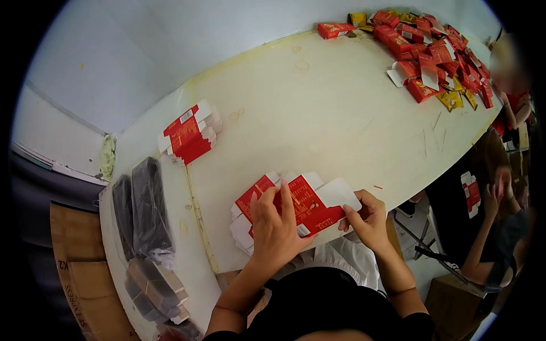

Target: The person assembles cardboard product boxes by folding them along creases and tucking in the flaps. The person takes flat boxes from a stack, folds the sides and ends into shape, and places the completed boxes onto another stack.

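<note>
A flat, unfolded red-and-white carton (315,208) lies tilted in front of me, partly over a stack of similar flat cartons (243,229) at the table's near edge. My left hand (275,228) rests over the carton's left side with its fingers stretched out and spread; its thumb is mostly hidden. At the carton's right end, my right hand (368,223) pinches the edge by the white flap between thumb and fingers.
Another flat carton stack (189,136) sits left on the pale table (318,113). Folded red boxes (438,54) and yellow packets (450,101) pile up far right. Dark plastic-wrapped bundles (149,204) lie at left. On the right, a co-worker's hands (496,193) hold something red.
</note>
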Demonstrator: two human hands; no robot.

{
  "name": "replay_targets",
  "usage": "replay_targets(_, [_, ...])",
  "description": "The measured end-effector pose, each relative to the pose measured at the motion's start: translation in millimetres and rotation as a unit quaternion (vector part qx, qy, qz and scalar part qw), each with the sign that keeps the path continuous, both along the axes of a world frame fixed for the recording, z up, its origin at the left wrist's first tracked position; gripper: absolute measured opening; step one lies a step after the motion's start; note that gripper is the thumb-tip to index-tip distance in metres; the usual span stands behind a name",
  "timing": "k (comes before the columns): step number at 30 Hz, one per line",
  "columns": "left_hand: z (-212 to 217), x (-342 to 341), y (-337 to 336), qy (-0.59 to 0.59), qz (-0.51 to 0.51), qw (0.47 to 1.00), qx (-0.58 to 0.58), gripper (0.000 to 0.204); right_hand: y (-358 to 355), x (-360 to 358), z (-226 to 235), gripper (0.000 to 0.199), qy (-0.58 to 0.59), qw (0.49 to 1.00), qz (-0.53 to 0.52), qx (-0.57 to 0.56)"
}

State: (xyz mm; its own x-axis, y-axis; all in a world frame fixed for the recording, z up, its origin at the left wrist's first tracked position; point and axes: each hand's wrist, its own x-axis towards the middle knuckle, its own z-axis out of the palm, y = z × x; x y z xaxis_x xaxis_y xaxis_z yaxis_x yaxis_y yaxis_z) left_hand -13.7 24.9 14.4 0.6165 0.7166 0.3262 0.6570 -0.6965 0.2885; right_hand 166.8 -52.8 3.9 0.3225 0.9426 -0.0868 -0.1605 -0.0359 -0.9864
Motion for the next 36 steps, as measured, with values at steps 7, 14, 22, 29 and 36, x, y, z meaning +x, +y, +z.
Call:
replay_targets(7, [-8.4, 8.7, -6.9, -0.077, 0.000, 0.997, -0.026, 0.101, -2.7, 1.4, -6.7, 0.009, 0.073, 0.996, -0.045, 0.013])
replay_targets(14, [-16.2, 19.7, -13.5, -0.089, -0.136, 0.985, -0.050, 0.057, 1.7, -31.0, -48.6, 0.058, 0.057, 0.979, -0.165, 0.109])
replay_targets(22, [-0.9, 30.3, -14.4, -0.102, -0.140, 0.981, -0.083, 0.078, 10.6, -31.7, -39.4, 0.074, 0.211, 0.967, -0.037, 0.138])
replay_targets(29, [-0.1, 39.8, -3.8, -0.097, -0.181, 0.970, -0.133, 0.068, -2.5, -30.3, -44.6, 0.042, 0.065, 0.993, -0.086, 0.048])
replay_targets(36, [-16.2, 47.8, -16.2, -0.100, -0.184, 0.966, -0.152, 0.092, -10.1, 8.0, -10.4, 0.060, -0.068, 0.988, 0.125, 0.063])
